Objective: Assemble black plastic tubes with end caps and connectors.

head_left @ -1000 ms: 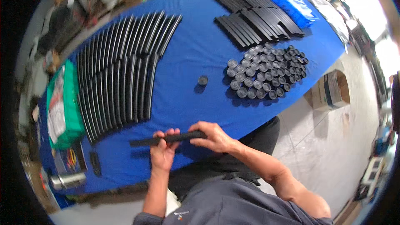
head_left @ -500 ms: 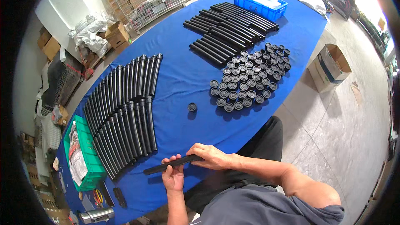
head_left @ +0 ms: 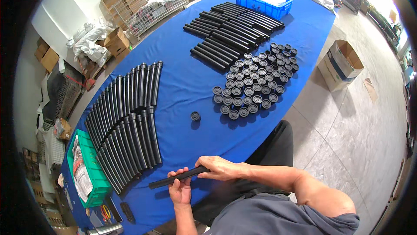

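Observation:
A black tube (head_left: 161, 183) lies slantwise across both my hands at the table's near edge. Under its middle, my left hand (head_left: 180, 191) grips it between thumb and fingers. My right hand (head_left: 220, 168) is closed over its right end, so that end is hidden. A single round black cap (head_left: 195, 116) sits apart on the blue cloth beyond my hands. To the left, black tubes with wider collars at their far ends (head_left: 141, 98) lie side by side in two rows. Right of the lone cap spreads a group of round black caps (head_left: 249, 91).
More plain black tubes (head_left: 217, 52) lie behind the caps, near a blue crate (head_left: 263, 5) holding clear plastic. At the left edge stands a green crate (head_left: 100, 187), with a dark tool (head_left: 127, 212) beside it. An open carton (head_left: 340, 67) is on the floor at right.
The whole view has shifted a little, with the table's contents sitting slightly further left. Both hands keep their hold on the tube, and its left end has dipped slightly.

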`<state>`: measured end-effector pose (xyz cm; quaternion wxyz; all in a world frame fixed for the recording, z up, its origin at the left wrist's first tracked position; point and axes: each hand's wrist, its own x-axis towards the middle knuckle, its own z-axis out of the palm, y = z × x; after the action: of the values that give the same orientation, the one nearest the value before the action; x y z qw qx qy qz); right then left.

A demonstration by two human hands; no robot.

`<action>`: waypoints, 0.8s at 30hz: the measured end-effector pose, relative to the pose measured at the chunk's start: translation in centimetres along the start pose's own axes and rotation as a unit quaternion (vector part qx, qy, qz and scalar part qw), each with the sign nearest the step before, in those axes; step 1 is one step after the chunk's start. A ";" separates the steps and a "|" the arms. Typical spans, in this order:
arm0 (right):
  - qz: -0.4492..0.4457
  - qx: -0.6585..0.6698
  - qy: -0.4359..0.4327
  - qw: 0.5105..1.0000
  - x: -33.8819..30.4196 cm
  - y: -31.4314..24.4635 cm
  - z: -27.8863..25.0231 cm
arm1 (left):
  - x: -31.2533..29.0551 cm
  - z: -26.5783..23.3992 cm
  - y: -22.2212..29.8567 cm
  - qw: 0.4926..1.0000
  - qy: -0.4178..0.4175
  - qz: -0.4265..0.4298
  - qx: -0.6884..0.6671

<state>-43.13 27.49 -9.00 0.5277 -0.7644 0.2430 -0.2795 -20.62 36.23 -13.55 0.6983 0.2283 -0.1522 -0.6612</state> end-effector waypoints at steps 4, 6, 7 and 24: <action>-0.054 -0.036 0.060 0.996 0.1 1.5 1.6 | 0.2 0.9 -0.3 0.999 0.033 0.011 -0.015; -0.110 -0.061 0.109 0.986 0.0 1.0 2.0 | 0.3 0.9 0.0 0.999 0.026 -0.013 -0.020; -0.107 -0.062 0.107 0.987 -0.2 0.6 1.8 | 0.2 0.6 0.1 0.999 0.028 -0.013 -0.023; 0.068 0.025 0.068 0.995 -0.5 -0.4 1.4 | 0.2 0.0 0.1 0.999 0.007 -0.012 -0.042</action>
<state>-42.51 28.92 -9.14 0.5471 -0.7119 0.3226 -0.2999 -20.56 36.04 -13.51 0.7005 0.2048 -0.1163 -0.6737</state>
